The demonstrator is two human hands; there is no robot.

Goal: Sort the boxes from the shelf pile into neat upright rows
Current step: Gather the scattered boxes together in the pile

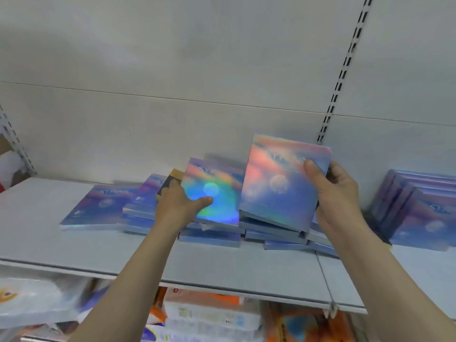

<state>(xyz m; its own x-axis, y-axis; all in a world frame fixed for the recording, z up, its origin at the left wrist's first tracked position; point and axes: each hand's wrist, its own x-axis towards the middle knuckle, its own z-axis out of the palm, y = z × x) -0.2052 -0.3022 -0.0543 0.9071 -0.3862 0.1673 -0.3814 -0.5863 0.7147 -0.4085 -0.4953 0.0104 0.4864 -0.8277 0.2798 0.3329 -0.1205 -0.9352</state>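
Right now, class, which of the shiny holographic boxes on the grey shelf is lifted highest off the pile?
The pink-and-blue holographic box gripped by the right hand. It is tilted up above the pile, while the left hand's green-glinting box sits lower.

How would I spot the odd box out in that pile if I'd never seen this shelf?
Start at the grey shelf and find the messy pile of shiny sky-blue boxes in its middle. Behind the left hand, one box pokes up from the pile. It alone is black with a tan top, not shimmering blue and pink.
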